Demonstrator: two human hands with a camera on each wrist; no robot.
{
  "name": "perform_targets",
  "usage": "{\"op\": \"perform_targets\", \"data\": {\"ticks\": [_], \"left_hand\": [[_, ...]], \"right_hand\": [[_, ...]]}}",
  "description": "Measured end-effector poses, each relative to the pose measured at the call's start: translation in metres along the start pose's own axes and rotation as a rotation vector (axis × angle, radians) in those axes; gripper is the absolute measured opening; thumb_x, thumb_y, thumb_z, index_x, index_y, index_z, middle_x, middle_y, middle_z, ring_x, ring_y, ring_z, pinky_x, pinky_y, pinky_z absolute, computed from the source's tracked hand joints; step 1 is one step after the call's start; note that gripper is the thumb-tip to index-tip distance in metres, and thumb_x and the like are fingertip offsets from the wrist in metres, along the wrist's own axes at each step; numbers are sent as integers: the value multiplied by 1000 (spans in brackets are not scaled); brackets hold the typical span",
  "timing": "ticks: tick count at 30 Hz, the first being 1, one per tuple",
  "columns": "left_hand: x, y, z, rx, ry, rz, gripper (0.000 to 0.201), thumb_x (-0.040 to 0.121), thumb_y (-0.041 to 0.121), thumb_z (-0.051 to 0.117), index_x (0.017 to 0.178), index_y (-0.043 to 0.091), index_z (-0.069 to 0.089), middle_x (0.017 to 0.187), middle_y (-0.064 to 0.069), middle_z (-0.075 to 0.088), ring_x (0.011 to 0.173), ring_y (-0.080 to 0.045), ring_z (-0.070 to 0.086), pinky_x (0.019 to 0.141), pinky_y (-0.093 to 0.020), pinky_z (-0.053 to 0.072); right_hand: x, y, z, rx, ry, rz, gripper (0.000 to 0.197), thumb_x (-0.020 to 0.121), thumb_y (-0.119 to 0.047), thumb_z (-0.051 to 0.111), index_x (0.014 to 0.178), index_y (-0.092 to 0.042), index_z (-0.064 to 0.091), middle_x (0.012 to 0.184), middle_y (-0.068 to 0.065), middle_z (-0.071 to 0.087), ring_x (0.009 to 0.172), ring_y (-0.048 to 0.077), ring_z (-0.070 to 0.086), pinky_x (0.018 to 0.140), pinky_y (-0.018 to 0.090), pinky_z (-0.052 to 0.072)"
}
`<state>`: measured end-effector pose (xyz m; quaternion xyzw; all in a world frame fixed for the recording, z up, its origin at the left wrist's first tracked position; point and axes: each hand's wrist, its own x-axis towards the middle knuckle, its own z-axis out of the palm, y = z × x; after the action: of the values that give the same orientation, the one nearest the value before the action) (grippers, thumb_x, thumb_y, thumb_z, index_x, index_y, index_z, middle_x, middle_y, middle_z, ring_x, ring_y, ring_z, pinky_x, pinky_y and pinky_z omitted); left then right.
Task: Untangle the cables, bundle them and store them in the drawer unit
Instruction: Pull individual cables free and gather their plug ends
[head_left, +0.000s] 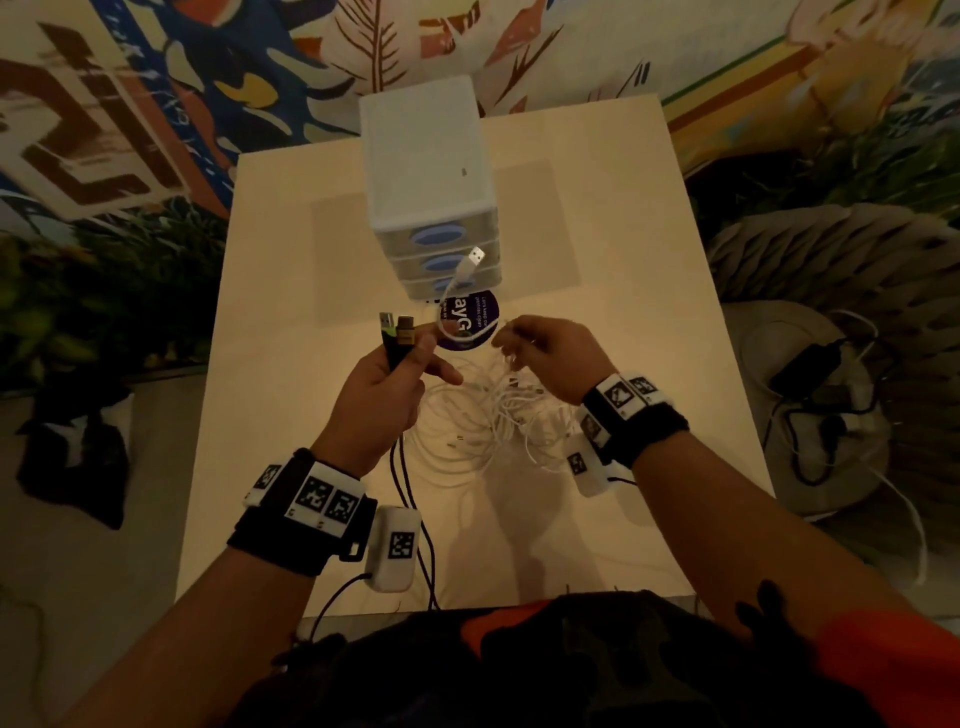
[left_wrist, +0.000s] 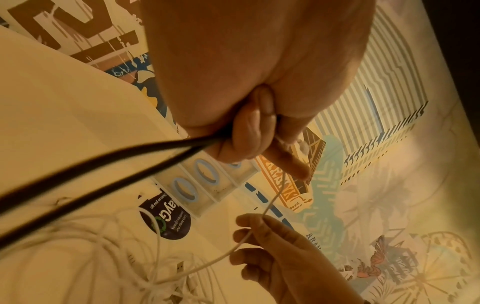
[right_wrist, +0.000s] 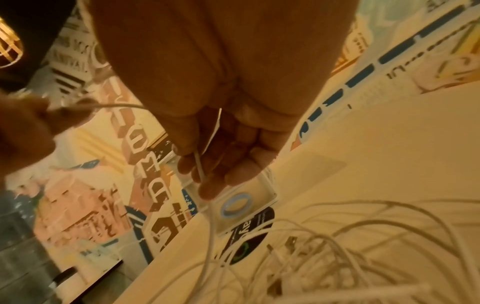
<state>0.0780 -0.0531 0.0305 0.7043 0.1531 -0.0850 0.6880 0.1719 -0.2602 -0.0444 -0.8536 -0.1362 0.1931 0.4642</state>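
From the head view, the left hand (head_left: 387, 384) is closed round a doubled black cable (head_left: 402, 478), its two plugs pointing up toward the far edge of the table (head_left: 649, 208) and its length trailing back over the near edge. A white cable (head_left: 457, 291) runs across from that hand's fingers to the right hand (head_left: 543, 358), which pinches it; its USB plug rises toward the drawer unit (head_left: 428, 171) at mid-table. Below the right hand lies the white tangle (head_left: 493, 415), so that hand is nearer to it. In the left wrist view, the fingers (left_wrist: 249, 133) curl tight on the black cable, and the white strand drops from them to the right hand. In the right wrist view, the fingertips (right_wrist: 205, 185) nip the white strand, which runs lengthwise down toward the tangle; freeing it looks like a pull up and away.
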Motion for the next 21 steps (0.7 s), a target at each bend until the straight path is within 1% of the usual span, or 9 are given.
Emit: {"op": "perform_targets", "data": {"ticks": [3, 5, 7, 9, 13, 17, 19, 21], "left_hand": [[4, -10, -6, 60, 66, -29, 32, 109, 34, 43, 129, 25, 67, 94, -13, 74, 38, -7, 26, 40, -19, 26], [6, -17, -10, 92, 78, -40, 32, 109, 36, 43, 125, 26, 69, 94, -10, 76, 38, -8, 25, 41, -21, 24], [8, -25, -12, 127, 99, -56, 31, 109, 36, 43, 119, 26, 70, 91, -6, 77, 40, -9, 25, 41, -22, 23], [10, -34, -14, 173, 125, -81, 31, 109, 36, 43, 116, 27, 71, 89, -3, 77, 41, -10, 26, 41, -22, 25], [17, -57, -21, 254, 158, -153, 32, 109, 38, 42, 114, 27, 71, 86, -2, 75, 36, -5, 31, 39, -18, 29], [23, -81, -25, 302, 165, -209, 31, 109, 38, 41, 114, 28, 70, 87, -5, 74, 35, -3, 35, 44, -24, 30], [25, -89, -25, 301, 164, -226, 31, 109, 39, 41, 116, 27, 69, 87, -6, 73, 35, -2, 37, 45, -25, 31], [27, -96, -22, 299, 172, -244, 31, 109, 38, 41, 115, 26, 69, 85, -5, 71, 35, 0, 42, 47, -26, 32]], "right_hand": [[4, 5, -8, 49, 23, 11, 23, 101, -32, 54, 100, -19, 73, 86, -5, 75, 76, 9, 72, 84, 42, 58], [4, 9, -9, 66, 28, 10, 24, 102, -32, 54, 98, -17, 73, 85, -3, 75, 75, 12, 73, 82, 45, 58], [2, 12, -10, 84, 28, 18, 23, 102, -28, 52, 97, -17, 72, 85, -2, 75, 76, 13, 73, 80, 47, 59], [0, 12, -10, 100, 35, 18, 23, 102, -25, 52, 96, -17, 72, 85, 0, 75, 76, 14, 73, 80, 47, 59], [-7, 14, -10, 157, 45, 32, 21, 103, -23, 52, 94, -17, 71, 86, 2, 74, 75, 16, 74, 78, 45, 59], [-17, 12, -12, 280, 61, 47, 24, 105, -17, 50, 92, -13, 69, 84, 5, 72, 75, 24, 73, 73, 41, 57], [-22, 12, -12, 335, 73, 57, 24, 106, -15, 48, 91, -12, 67, 81, 2, 71, 75, 26, 73, 72, 39, 56], [-26, 13, -11, 383, 80, 62, 25, 106, -15, 48, 90, -12, 66, 79, -3, 71, 73, 25, 73, 72, 38, 57]]}}
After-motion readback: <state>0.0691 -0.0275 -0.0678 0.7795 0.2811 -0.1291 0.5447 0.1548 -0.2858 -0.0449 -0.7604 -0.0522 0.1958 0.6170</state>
